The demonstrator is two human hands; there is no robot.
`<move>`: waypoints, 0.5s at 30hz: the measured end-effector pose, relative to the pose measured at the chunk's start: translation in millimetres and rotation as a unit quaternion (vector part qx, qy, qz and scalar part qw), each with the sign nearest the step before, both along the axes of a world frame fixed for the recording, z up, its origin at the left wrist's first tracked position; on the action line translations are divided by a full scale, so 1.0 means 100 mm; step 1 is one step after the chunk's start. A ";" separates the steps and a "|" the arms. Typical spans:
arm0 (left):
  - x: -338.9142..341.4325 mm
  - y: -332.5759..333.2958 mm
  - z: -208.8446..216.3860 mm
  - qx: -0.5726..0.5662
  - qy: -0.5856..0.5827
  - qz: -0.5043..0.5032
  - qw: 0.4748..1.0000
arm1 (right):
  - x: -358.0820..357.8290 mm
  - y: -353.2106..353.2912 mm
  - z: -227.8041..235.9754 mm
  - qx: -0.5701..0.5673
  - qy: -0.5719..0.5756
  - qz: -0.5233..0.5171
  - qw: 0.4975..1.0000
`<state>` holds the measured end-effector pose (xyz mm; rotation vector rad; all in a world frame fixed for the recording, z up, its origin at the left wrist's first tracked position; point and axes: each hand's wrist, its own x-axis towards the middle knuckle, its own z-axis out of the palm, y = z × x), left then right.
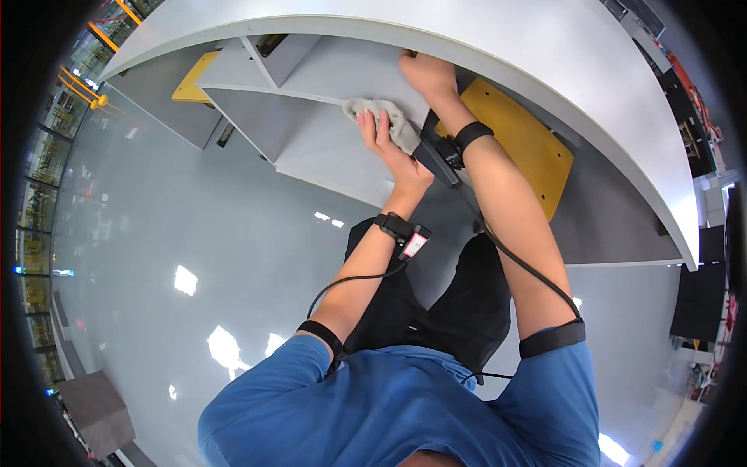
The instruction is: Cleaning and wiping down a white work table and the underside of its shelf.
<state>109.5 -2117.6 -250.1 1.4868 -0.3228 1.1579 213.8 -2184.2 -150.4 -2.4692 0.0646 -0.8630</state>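
Note:
In my left hand (399, 167) is a pale grey cloth (398, 127); its fingers press the cloth against the light grey panel of an open shelf unit (327, 159) under the desk. My right hand (432, 74) reaches up beneath the curved front edge of the white desk top (498, 29). Its fingers look curled in, and the edge partly hides whatever they may hold. Right of that forearm, a yellow board (520, 144) with small dark holes stands in the space under the desk.
A second yellow board (194, 78) shows at the desk's left end. Black cables (523, 265) run along both my arms from wrist-worn devices. A grey box-shaped piece (97, 412) stands on the shiny grey floor (156, 233) at lower left.

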 end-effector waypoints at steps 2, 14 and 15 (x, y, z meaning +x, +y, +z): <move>-0.05 -0.03 -0.12 0.008 0.039 0.004 0.999 | -0.03 0.02 0.03 0.012 0.015 0.001 1.000; -0.36 0.29 -0.02 0.191 0.288 -0.007 0.938 | -0.14 0.01 0.11 -0.014 0.102 -0.011 0.995; -0.40 0.30 0.06 0.167 0.294 -0.009 0.941 | -0.14 0.02 0.12 -0.016 0.100 -0.019 0.995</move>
